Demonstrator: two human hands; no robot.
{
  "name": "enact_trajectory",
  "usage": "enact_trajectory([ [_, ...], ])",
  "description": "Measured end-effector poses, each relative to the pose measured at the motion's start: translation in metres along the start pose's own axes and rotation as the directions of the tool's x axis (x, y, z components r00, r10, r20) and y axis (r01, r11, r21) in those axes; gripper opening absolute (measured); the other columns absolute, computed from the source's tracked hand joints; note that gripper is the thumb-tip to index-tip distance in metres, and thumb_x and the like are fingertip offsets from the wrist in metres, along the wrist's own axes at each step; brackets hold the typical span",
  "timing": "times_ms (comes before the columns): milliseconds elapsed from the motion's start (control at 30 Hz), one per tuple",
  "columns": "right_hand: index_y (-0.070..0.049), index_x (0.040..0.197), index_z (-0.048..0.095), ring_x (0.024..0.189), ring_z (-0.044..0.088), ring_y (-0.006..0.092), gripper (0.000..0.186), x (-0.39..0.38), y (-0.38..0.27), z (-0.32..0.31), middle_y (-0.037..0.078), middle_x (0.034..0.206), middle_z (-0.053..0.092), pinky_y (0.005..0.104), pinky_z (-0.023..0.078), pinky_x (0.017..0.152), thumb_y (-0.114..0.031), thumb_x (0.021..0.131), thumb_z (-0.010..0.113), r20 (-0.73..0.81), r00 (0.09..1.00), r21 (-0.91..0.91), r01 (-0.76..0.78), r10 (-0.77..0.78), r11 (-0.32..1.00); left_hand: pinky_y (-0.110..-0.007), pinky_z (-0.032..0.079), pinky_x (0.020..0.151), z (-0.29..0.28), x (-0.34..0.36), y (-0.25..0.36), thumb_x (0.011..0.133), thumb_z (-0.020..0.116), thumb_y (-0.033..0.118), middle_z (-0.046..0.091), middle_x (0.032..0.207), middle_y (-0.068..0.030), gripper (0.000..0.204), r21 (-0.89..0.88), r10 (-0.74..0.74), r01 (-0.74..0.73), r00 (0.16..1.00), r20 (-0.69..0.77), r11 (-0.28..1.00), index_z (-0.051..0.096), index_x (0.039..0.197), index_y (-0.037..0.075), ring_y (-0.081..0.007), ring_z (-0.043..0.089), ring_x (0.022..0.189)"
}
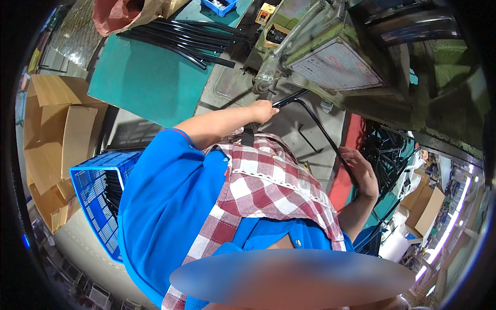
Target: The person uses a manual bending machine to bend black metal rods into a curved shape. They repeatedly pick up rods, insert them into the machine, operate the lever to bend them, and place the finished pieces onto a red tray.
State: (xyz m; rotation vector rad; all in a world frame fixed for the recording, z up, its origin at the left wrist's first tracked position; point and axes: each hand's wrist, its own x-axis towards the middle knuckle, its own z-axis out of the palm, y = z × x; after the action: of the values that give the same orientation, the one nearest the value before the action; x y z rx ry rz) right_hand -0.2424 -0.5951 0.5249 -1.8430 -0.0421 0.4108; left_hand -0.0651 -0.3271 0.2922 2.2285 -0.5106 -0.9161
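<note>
My left hand (262,110) grips a bent black tube (321,125) just below the metal fitting (263,81) of a green machine (336,59). The tube runs right to a bend, then slants down toward me. On that long leg is my right hand (361,172), its fingers curled against the tube. Whether the tube's upper end sits in the fitting or beside it I cannot tell. A smaller bent black piece (309,142) lies on the grey surface below the tube.
A green table (132,85) at upper left bears black tubes (181,39), a sack and a blue bin (219,5). Cardboard boxes (46,144) and a blue crate (93,196) stand left. Tangled black pieces (382,150), a red strip (351,129) and a carton (423,212) are right.
</note>
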Motion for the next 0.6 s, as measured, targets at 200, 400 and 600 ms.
enact_trajectory([
  [200,0.007,0.097,0.053,0.071,0.062,0.0190,0.058,0.003,-0.044,-0.008,0.023,0.108,0.055,0.0274,0.049,0.061,-0.047,0.079,0.065,-0.154,0.961,0.082,0.245,-0.230,0.966,-0.044,0.049,0.078,0.046,0.042,-0.036,0.092,0.053,0.043,0.067,0.085,-0.0215,0.051,0.025,0.067,-0.077,0.955,0.288,0.997,0.059,0.105,-0.005,-0.0345,0.065,0.089],
  [400,0.002,0.090,0.061,0.067,0.044,0.0086,0.012,0.050,-0.004,-0.011,0.000,0.074,0.051,0.0236,0.039,0.061,0.007,0.087,0.051,-0.525,0.843,-0.376,-0.105,-0.118,0.921,-0.045,0.049,0.078,-0.029,0.003,-0.037,0.084,0.062,0.040,0.067,0.087,-0.0219,0.045,0.389,0.184,-0.318,0.921,0.343,0.865,0.065,0.093,-0.004,-0.0366,0.064,0.088],
  [600,0.000,0.093,0.064,0.086,0.062,0.0268,0.021,0.111,0.047,0.067,0.013,0.089,0.064,0.0315,0.049,0.074,-0.001,0.072,0.068,-0.282,0.959,-0.744,-0.224,0.007,0.629,-0.043,0.051,0.083,-0.150,0.019,-0.028,0.075,0.064,0.015,0.066,0.102,-0.0148,0.021,0.618,0.348,-0.129,0.904,-0.248,0.775,0.068,0.092,0.005,-0.0300,0.061,0.101],
])
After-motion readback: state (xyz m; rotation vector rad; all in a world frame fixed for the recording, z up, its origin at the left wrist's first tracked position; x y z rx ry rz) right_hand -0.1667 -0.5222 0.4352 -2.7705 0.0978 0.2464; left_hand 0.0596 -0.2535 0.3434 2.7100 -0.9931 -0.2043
